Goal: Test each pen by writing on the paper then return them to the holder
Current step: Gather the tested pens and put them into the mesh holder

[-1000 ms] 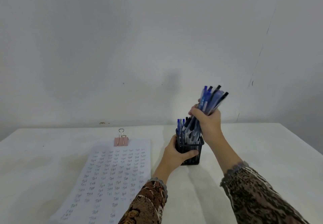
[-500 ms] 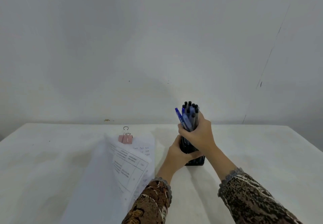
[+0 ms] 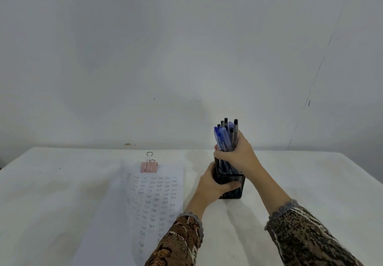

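Pen bundle upright in holder, right of frame centre; both hands engaged.

Bench (image 3: 62,193) fills the lower frame. Paper (image 3: 157,199), rows of "Test" marks, lies left of centre. Black mesh holder (image 3: 240,181) stands just right of it, with the left hand (image 3: 215,187) wrapped round its near side. Pens (image 3: 226,139) run near vertical, lower ends inside the holder. The right hand (image 3: 238,155) is curled round the bundle just above the rim. Judgement: the next move follows that vertical axis, led by the right hand; the paper lies leftward of both hands.
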The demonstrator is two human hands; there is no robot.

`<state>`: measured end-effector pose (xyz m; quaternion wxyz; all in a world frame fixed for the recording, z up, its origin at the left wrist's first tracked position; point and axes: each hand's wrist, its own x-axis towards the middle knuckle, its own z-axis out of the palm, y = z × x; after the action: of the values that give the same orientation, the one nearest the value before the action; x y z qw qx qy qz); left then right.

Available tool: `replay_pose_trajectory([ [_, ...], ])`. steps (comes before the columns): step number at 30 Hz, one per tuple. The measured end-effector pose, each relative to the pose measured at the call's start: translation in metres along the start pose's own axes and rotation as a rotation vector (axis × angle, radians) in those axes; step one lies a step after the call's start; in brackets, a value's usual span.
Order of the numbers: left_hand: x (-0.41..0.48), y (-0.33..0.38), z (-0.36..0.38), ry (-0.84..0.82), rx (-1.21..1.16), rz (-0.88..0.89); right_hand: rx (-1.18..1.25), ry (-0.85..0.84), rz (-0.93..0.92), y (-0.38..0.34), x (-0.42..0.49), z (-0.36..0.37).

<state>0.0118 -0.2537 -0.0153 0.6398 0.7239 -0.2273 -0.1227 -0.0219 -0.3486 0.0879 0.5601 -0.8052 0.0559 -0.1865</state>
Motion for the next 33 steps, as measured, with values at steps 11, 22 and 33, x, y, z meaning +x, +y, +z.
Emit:
replay_pose_trajectory([
  [11,0.001,0.0,0.001,-0.004,-0.028,-0.032,-0.012,0.209,-0.134,0.007,-0.005,0.013],
  [22,0.005,-0.006,0.0,-0.042,-0.044,-0.022,-0.197,-0.023,-0.174,0.016,-0.009,0.011],
  [33,0.008,-0.006,0.004,-0.064,-0.055,-0.075,-0.252,0.226,-0.205,0.014,-0.014,0.03],
])
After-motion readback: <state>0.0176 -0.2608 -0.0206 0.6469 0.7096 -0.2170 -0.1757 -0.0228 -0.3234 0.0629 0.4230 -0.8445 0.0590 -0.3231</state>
